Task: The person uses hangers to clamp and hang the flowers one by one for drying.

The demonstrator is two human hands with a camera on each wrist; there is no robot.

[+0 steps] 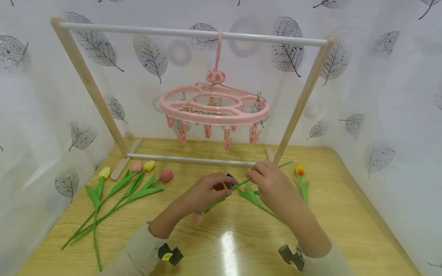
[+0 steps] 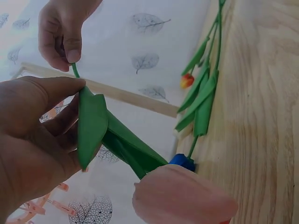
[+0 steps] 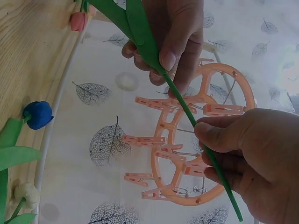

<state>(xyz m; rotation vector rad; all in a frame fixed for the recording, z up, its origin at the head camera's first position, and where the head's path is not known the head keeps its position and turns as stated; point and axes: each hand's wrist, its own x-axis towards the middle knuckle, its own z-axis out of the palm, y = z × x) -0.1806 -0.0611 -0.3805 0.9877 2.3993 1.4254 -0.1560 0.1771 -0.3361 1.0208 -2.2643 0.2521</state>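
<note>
My left hand (image 1: 208,191) pinches an artificial pink tulip (image 2: 184,196) on its green stem, just below the leaves. Further along the same stem (image 3: 184,105), my right hand (image 1: 274,186) grips it between thumb and fingers. The tulip is held over the table, its bloom pointing down toward the person and its bare stem end running up to the right. In the right wrist view, a blue tulip (image 3: 38,115) and a white tulip (image 3: 27,195) lie on the table. From the head they are mostly hidden by the hands.
A pink clip hanger (image 1: 214,120) with dangling pegs hangs from a white rod (image 1: 138,30) on a wooden-sided stand (image 1: 89,84). Several tulips, including a coral one (image 1: 166,175), lie at left. An orange-yellow tulip (image 1: 299,170) lies at right. Leaf-patterned curtain (image 1: 373,96) surrounds the table.
</note>
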